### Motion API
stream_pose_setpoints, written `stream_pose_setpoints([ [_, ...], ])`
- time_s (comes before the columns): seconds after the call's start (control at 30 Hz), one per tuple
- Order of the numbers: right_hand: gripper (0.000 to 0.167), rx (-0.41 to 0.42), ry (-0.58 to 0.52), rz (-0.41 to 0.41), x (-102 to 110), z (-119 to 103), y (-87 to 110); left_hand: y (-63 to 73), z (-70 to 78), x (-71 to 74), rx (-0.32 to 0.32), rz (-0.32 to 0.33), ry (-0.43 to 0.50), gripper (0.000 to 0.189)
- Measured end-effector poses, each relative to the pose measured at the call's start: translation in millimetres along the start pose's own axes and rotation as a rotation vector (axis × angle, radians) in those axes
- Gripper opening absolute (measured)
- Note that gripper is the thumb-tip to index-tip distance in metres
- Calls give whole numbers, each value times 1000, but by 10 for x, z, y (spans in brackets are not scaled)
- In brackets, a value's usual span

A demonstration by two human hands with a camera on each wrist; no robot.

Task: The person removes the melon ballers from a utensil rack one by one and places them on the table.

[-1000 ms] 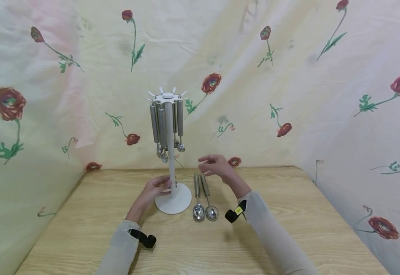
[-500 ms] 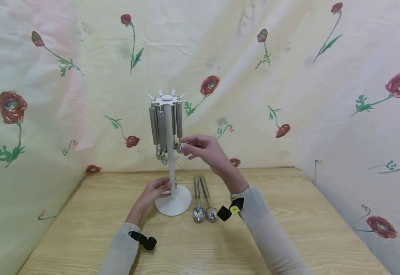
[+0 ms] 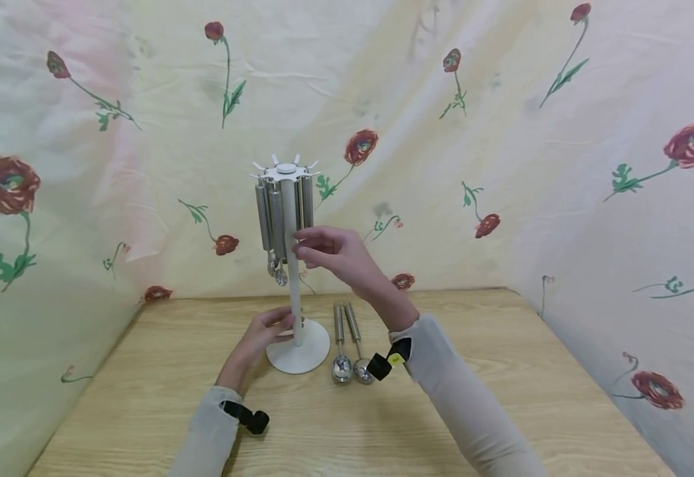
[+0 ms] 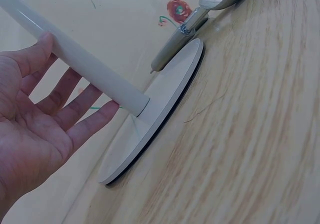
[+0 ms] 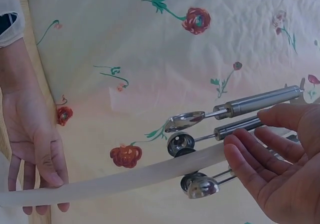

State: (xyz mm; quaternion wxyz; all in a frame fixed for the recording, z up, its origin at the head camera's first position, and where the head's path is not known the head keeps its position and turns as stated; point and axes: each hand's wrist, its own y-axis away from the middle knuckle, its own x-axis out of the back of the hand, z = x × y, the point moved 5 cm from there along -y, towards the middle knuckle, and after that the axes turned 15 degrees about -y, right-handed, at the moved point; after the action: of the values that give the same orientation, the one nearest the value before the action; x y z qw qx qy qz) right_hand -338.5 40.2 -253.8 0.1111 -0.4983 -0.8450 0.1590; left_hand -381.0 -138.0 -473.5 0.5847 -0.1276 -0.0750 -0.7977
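A white utensil stand (image 3: 292, 285) stands upright on the wooden table, with several metal ladles and spoons hanging from its hooked top. Low on its pole, my left hand (image 3: 266, 330) holds it between thumb and fingertips; the left wrist view shows the thumb on one side of the pole (image 4: 95, 71). My right hand (image 3: 335, 255) is raised at the stand, fingers bent and apart, fingertips overlapping the pole. In the right wrist view its thumb and fingers (image 5: 237, 149) are right beside a hanging spoon's handle (image 5: 235, 127). The hand hides some hanging bowls from the head view.
Right of the round base (image 3: 296, 361), a metal spoon (image 3: 341, 361) and a ladle (image 3: 353, 324) lie side by side on the table (image 3: 442, 397), handles pointing away. Flowered cloth (image 3: 418, 132) hangs behind and along both sides.
My right hand has risen from above the lying utensils and moved left to the hanging ones, passing in front of the right-hand one. The left hand keeps its place on the pole.
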Motion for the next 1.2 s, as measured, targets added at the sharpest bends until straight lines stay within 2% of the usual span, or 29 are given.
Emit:
stream_pose_setpoints([
  [0.37,36,21,65,-37,-135,-110,-143,-17,-4,10,12,10,8,44],
  [0.83,44,-7,94,-12,-208,-112,-212,17,13,13,-15,-11,-7,45],
  [1.2,33,17,68,-3,-244,-134,-219,13,8,20,-24,-12,-4,45],
])
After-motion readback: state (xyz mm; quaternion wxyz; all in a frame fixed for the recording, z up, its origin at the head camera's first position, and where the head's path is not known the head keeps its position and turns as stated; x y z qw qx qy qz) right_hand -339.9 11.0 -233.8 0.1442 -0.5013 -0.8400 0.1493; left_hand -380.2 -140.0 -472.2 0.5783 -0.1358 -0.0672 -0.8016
